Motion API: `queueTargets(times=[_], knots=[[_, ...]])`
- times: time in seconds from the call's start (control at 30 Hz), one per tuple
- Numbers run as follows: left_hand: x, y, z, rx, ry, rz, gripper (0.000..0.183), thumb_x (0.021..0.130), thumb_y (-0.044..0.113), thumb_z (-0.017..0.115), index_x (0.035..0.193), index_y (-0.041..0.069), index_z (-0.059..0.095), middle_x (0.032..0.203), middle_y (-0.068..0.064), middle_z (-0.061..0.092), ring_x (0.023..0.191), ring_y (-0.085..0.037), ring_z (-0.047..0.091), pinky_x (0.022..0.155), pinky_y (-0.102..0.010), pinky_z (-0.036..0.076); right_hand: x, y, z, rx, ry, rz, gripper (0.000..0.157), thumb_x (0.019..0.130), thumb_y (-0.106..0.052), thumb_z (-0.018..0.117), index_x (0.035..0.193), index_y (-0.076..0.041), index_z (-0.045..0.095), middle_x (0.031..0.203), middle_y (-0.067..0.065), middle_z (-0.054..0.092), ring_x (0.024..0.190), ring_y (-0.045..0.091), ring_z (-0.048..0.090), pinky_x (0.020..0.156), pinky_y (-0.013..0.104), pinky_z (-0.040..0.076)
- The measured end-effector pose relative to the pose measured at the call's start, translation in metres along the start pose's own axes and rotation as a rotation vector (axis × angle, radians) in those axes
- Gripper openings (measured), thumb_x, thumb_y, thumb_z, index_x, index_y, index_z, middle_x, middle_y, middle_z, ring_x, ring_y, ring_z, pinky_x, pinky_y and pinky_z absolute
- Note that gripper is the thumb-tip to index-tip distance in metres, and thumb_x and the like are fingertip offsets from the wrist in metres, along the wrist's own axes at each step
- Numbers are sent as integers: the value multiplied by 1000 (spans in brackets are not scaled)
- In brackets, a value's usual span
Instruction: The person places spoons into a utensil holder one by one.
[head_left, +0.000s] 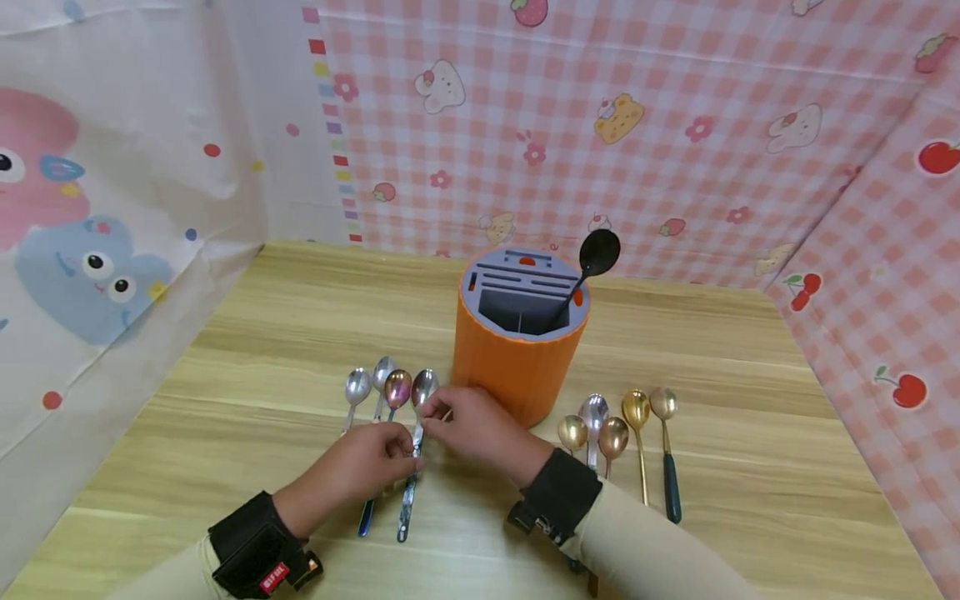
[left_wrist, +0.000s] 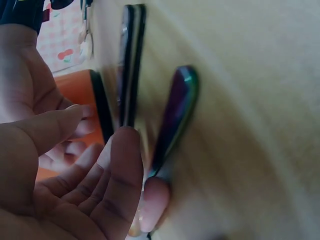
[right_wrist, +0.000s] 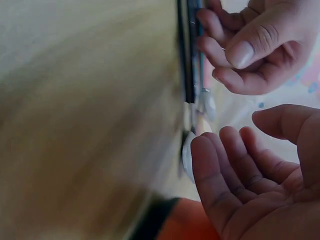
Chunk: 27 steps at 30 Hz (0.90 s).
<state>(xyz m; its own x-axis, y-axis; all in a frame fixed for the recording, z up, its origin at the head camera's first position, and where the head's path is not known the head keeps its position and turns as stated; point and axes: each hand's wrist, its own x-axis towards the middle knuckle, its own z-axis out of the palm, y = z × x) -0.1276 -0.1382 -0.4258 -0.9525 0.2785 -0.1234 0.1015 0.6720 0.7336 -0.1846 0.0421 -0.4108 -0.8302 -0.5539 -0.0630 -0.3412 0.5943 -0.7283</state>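
Observation:
Several spoons lie in a row on the left. At its right end is a silver spoon [head_left: 424, 387] with a dark patterned handle [head_left: 407, 510]. My left hand [head_left: 369, 460] is over that handle, thumb and fingers apart; whether a fingertip touches it I cannot tell. Near the same spoon's bowl is my right hand [head_left: 474, 427], its fingers loosely bent and thumb apart in the right wrist view. An iridescent spoon [head_left: 397, 388] lies just left of it, its shiny purple-green handle [left_wrist: 175, 115] visible in the left wrist view. Two silver spoons [head_left: 357, 386] lie farther left, partly covered by my left hand.
Behind my right hand stands an orange round cutlery holder [head_left: 510, 367] with a grey slotted top, a black spoon [head_left: 599, 252] leaning out of it. Several gold, copper and silver spoons [head_left: 636, 408] lie to the right. Patterned cloth [head_left: 570, 167] walls surround the wooden table [head_left: 720, 333].

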Motion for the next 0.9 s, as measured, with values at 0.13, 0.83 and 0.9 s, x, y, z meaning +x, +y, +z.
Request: queueTargets(times=[0.13, 0.83, 0.9], knots=[[0, 1, 4, 76, 33, -2, 22, 85, 23, 75, 74, 16, 58, 61, 5, 55, 55, -11, 49, 51, -30, 42, 4, 6, 9, -53, -21, 17, 6, 93, -20, 66, 87, -17, 67, 80, -6, 63, 70, 9, 55, 61, 22, 45], [12, 5, 11, 236, -11, -49, 28, 79, 23, 76, 71, 15, 51, 60, 6, 48, 55, -12, 46, 49, -29, 37, 22, 8, 23, -229, -73, 68, 41, 94, -25, 60, 55, -16, 52, 50, -6, 38, 47, 13, 44, 46, 23, 30], [12, 5, 10, 225, -26, -63, 27, 79, 22, 75, 69, 14, 50, 58, 6, 47, 52, -11, 47, 48, -29, 37, 23, 8, 24, -206, -79, 103, 41, 93, -26, 60, 54, -16, 51, 49, -6, 37, 44, 13, 42, 45, 23, 30]])
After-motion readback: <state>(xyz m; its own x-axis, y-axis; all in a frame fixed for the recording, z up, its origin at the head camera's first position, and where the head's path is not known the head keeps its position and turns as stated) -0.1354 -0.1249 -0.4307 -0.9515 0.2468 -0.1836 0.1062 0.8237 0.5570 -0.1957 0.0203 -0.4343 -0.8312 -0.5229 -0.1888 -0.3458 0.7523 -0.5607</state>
